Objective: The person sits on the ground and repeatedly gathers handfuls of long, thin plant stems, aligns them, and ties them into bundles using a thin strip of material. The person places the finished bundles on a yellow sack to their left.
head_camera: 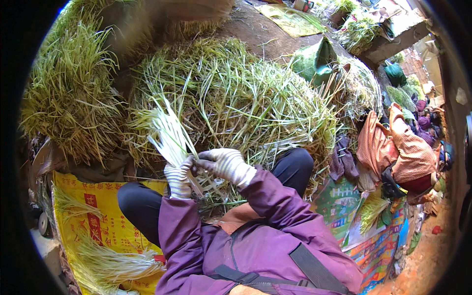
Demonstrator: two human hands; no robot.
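My left hand, in a striped knit glove with dark fingertips, grips a fanned bundle of pale leafy stalks. Their white lower parts pass through the fist, and the greener tips point up and away. My right hand, gloved alike, is close beside it with thumb and fingers pinched together. One long stalk of the bundle runs into that pinch. Under and beyond both hands lies a broad heap of loose green and straw-coloured stalks, reaching between my knees.
A yellow printed sack on my left bears bunches of cleaned pale stalks. Another tall heap stands at the far left. On the right are a green sack, a colourful printed sheet and a co-worker's orange sleeves.
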